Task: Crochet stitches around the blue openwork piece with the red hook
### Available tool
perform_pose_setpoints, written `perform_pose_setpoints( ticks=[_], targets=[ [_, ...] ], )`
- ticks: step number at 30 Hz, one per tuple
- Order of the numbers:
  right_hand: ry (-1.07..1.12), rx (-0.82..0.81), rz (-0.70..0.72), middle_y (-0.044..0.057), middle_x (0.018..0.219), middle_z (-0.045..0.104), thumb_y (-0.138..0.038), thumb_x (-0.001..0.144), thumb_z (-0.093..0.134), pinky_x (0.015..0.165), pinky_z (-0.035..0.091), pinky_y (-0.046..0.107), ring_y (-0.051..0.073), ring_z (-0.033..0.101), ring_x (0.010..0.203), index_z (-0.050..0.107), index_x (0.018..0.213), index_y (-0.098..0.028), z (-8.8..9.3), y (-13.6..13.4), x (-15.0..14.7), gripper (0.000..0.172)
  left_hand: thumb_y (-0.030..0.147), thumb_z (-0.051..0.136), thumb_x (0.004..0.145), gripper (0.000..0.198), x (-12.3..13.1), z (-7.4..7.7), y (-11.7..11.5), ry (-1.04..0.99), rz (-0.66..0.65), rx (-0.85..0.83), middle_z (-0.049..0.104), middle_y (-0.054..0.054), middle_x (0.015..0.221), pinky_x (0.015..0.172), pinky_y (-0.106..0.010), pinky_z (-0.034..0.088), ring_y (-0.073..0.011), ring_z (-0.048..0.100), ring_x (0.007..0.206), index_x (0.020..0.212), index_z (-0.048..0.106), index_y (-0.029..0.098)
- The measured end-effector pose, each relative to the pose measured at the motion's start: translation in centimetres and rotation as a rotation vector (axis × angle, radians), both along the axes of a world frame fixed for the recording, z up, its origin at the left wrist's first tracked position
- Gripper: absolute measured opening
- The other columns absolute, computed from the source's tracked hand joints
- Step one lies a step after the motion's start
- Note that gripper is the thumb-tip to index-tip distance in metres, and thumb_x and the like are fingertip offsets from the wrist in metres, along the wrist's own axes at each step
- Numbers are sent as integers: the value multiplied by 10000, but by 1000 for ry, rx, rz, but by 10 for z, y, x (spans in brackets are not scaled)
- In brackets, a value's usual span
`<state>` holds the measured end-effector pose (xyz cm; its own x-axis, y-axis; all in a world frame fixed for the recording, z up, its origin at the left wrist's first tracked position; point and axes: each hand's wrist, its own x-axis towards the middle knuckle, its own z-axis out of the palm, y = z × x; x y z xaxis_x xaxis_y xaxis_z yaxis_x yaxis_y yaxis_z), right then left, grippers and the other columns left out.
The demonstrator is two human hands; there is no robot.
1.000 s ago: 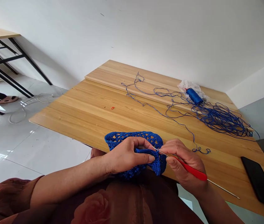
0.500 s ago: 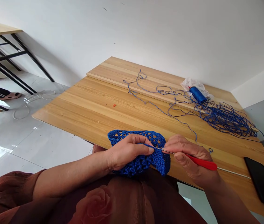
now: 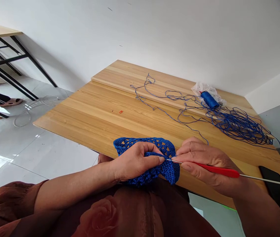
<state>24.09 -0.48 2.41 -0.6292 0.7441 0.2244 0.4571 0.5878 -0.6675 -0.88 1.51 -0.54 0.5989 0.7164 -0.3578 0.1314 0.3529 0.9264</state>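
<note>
My left hand (image 3: 133, 161) is closed on a blue crocheted piece (image 3: 159, 149) at the near edge of a wooden table (image 3: 100, 115). My right hand (image 3: 204, 161) pinches a crochet hook with a red handle (image 3: 219, 170); its metal tip meets the blue piece just beside my left thumb. A blue yarn strand runs from my right hand back to a tangled heap of blue yarn (image 3: 238, 125) and a blue spool (image 3: 209, 99) lying on clear plastic at the far right.
A black phone (image 3: 278, 191) lies on the table's near right corner. A small orange bit (image 3: 121, 112) rests mid-table. A second table with black metal legs (image 3: 4, 62) stands far left on the glossy white floor, with someone's sandalled foot (image 3: 11, 102) beneath.
My right hand has swung the hook's handle outward to the right, flattening the hook, while its tip stays at the blue piece. My left hand keeps its hold.
</note>
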Motion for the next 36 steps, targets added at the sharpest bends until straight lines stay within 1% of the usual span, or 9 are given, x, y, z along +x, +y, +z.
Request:
perform_pose_setpoints(
  ticks=[4, 9, 12, 16, 21, 24, 28, 33, 36],
  targets=[
    [-104, 95, -50, 0, 961, 740, -243, 962, 629, 869, 493, 337, 175, 627, 956, 753, 1072, -294, 7, -4, -9, 174, 382, 707, 819, 254, 0, -1, -1, 80, 5, 76, 633, 1, 772, 641, -235, 404, -116, 520, 690, 882, 671, 139],
    [-290, 474, -222, 17, 864, 745, -245, 943, 647, 813, 426, 373, 209, 616, 900, 745, 904, -245, 6, -18, -32, 106, 337, 732, 788, 209, 5, 0, -4, 178, 69, 175, 667, 5, 781, 660, -241, 426, -129, 556, 711, 858, 662, 153],
    [-354, 591, -301, 44, 808, 721, -173, 935, 623, 792, 428, 379, 221, 611, 864, 708, 828, -199, 0, -26, -44, 140, 283, 716, 786, 139, 9, 1, -5, 185, 111, 238, 682, 6, 778, 681, -241, 443, -134, 578, 722, 832, 681, 156],
    [-324, 509, -328, 74, 895, 705, -237, 947, 618, 833, 469, 407, 230, 606, 873, 658, 961, -162, -9, -29, -48, 87, 260, 740, 774, 130, 11, 0, -6, 143, 149, 284, 724, -1, 825, 759, -245, 472, -150, 629, 791, 850, 714, 159],
    [-271, 167, -284, 122, 1113, 670, -440, 977, 566, 828, 528, 386, 248, 610, 1017, 577, 1183, -156, -15, -28, -45, 351, 273, 775, 771, 133, 11, -3, -7, 84, 151, 315, 740, 1, 832, 788, -245, 479, -151, 646, 807, 815, 714, 163],
    [-243, 386, -317, 152, 1247, 655, -346, 931, 649, 991, 465, 456, 293, 569, 1163, 600, 1211, -141, -11, -31, -43, 350, 275, 773, 772, 139, 10, -1, -6, 103, 152, 303, 729, 8, 794, 725, -241, 480, -141, 635, 749, 803, 697, 164],
    [-307, 613, -327, 85, 988, 740, -193, 907, 680, 846, 428, 421, 260, 603, 944, 702, 1046, -156, -3, -41, -42, 146, 272, 772, 780, 144, 9, -1, -5, 120, 158, 312, 758, -15, 850, 756, -247, 504, -158, 667, 797, 844, 717, 155],
    [-353, 550, -307, 96, 1008, 740, -176, 970, 556, 814, 412, 413, 252, 598, 935, 703, 1108, -123, 1, -51, -43, 208, 243, 732, 827, 126, 7, -3, -4, 57, 138, 400, 783, -28, 934, 851, -258, 509, -171, 693, 886, 922, 762, 165],
    [-289, 340, -250, 81, 1100, 725, -203, 980, 527, 892, 462, 413, 245, 606, 1022, 665, 1221, -177, 7, -52, -34, 279, 225, 704, 847, 92, 4, 1, -2, 19, 69, 393, 769, -34, 892, 828, -259, 501, -166, 679, 849, 871, 758, 154]
  ],
)
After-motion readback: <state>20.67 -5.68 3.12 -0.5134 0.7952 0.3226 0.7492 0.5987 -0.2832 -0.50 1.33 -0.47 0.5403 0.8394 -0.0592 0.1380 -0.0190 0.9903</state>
